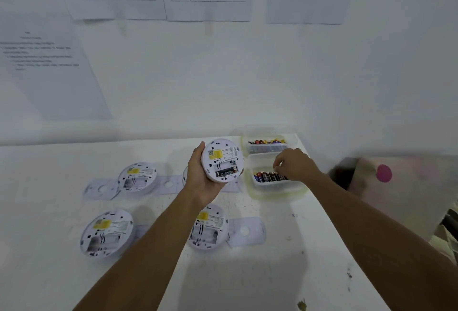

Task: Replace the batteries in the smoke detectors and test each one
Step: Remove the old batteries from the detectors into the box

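One battery (226, 172) seated in detector (223, 154), left hand (200, 181) grip wrapped round it above tabletop (247, 273) | right hand (295, 164) grip in battery tub (275, 190), hold unclear | risk: loose pinch drops cell, polarity flipped

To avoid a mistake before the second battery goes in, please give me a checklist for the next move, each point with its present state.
1. Smoke detector held back-up in the left hand: ok.
2. One battery seated in its compartment: ok.
3. Slot above that battery free: ok.
4. Right hand at the nearer tub of batteries: ok.
5. Fingers pinching a fresh battery: cannot tell.
6. Polarity of the seated battery: cannot tell.
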